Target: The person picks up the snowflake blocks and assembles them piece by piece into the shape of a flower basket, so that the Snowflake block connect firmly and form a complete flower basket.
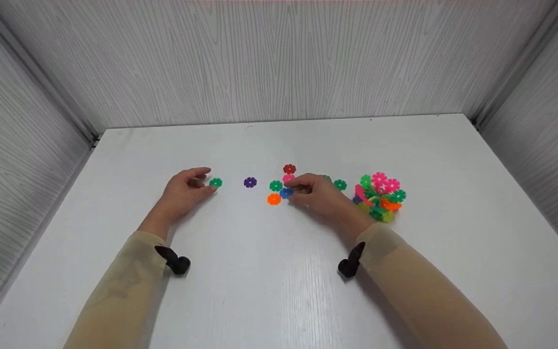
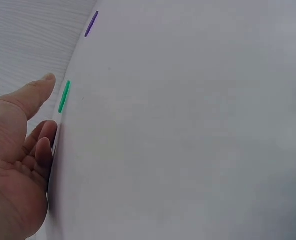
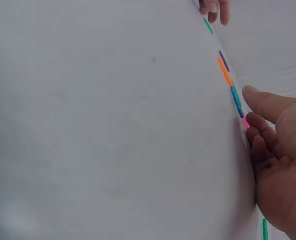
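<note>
My left hand [image 1: 182, 191] rests beside a green flower-shaped plastic disc [image 1: 216, 182], thumb and forefinger apart near its edge. In the left wrist view, a gap shows between the thumb and that green disc [image 2: 64, 96]. A purple disc [image 1: 250, 182] lies to its right. My right hand [image 1: 321, 196] is low over the table, fingertips beside a blue disc [image 1: 286, 193] and a pink disc [image 1: 288, 179], which it partly hides. Its thumb stands apart from the loosely bent fingers. Close by lie a green disc [image 1: 276, 185], an orange disc [image 1: 274, 199] and a red disc [image 1: 289, 168].
Right of my right hand is a heap of mixed-colour flower discs [image 1: 379, 183]. Another green disc [image 1: 340, 184] lies between hand and heap, with one more partly hidden behind the hand. The white table [image 1: 259, 291] meets a wood-grain panel [image 1: 279, 63] at the back.
</note>
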`<action>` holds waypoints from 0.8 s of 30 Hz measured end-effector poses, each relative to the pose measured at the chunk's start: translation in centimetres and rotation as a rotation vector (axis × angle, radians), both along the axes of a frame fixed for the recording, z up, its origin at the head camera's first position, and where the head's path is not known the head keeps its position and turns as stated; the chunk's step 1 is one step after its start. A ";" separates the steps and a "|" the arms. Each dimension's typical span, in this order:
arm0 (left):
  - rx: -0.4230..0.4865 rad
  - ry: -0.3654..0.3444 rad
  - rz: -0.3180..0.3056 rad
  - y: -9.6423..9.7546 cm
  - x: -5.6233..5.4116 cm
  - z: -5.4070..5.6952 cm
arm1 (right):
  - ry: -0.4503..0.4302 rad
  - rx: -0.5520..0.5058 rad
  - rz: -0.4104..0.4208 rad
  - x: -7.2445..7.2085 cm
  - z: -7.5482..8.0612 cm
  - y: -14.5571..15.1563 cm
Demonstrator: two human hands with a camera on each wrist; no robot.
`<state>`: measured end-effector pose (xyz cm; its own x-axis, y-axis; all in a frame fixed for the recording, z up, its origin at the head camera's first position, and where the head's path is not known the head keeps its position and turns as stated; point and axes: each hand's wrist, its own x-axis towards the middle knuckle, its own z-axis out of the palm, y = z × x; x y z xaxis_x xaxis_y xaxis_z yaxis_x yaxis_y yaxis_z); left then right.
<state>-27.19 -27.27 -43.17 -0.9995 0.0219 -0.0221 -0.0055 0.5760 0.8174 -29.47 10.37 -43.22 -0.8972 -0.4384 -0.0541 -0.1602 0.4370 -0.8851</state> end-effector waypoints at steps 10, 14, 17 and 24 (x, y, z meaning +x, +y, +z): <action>-0.080 -0.007 0.003 0.3 -0.3 0.2 | 0.050 0.061 0.013 -0.3 -0.2 -0.3; -0.138 0.006 -0.017 0.4 -0.6 0.1 | 0.059 0.096 0.025 -0.4 -0.1 -0.5; -0.182 0.017 -0.033 0.5 -0.7 0.0 | 0.068 0.113 0.031 -0.4 0.0 -0.7; -0.217 0.018 -0.036 0.9 -0.6 -0.2 | 0.081 0.147 0.027 -0.1 -0.1 -0.8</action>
<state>-27.83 -26.39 -43.33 -0.9985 0.0544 -0.0119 0.0322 0.7379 0.6741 -29.57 9.57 -43.31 -0.8892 -0.4550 -0.0478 -0.2414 0.5555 -0.7957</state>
